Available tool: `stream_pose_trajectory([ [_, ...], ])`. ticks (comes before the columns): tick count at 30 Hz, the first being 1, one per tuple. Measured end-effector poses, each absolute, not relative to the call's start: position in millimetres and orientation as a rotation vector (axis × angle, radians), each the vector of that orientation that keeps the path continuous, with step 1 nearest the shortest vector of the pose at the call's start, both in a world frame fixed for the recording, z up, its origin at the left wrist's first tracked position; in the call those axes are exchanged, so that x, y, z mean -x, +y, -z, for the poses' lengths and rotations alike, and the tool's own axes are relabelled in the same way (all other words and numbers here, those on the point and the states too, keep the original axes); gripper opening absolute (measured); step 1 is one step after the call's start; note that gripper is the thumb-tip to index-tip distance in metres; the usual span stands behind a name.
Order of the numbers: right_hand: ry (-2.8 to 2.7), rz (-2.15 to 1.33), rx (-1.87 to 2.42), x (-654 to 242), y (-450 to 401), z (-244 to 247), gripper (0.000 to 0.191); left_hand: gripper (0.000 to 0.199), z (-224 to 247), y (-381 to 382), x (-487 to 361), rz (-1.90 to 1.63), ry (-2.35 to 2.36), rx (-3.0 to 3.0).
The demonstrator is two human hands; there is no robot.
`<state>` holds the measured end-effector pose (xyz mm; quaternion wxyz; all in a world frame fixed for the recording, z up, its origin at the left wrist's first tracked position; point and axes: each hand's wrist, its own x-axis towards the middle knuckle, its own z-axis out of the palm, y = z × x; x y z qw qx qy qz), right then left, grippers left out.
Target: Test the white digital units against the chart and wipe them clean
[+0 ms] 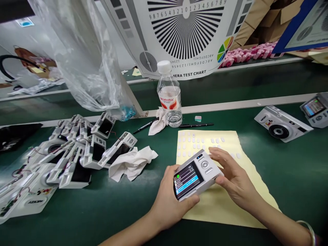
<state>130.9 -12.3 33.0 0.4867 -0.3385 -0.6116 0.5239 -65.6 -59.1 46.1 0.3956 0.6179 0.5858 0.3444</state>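
A silver compact digital camera [208, 175] is tilted over the yellow sheet, its back towards me. Its lit screen [188, 180] shows a menu list with one blue highlighted row and a green mark. My left hand [170, 198] is closed around the screen end, thumb along the lower edge. At the button end, my right hand [234, 179] has its fingers apart, and its thumb seems to touch the camera's corner. Beneath lies the yellow sheet [230, 208], bearing rows of small pale stickers [198, 146].
Several partly open white camera bodies [74, 167] with wires pile up at left, near a crumpled tissue [133, 163]. A water bottle [169, 99] and a black pen [196, 125] stand and lie behind. Another silver camera [282, 124] rests at right. A test chart [186, 34] hangs ahead.
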Motion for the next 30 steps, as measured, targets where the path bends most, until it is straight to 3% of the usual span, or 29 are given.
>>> stream_pose_trajectory([
  [7, -1.759, -1.328, 0.723, -138.9, -11.1, -36.4, 0.052, 0.064, -42.1, -56.6, 68.7, -0.865, 1.404, -1.496],
  [30, -1.688, -1.321, 0.703, -135.1, -12.7, -33.3, 0.053, 0.059, -45.7, -54.6, 70.7, -0.859, 1.351, -1.498],
])
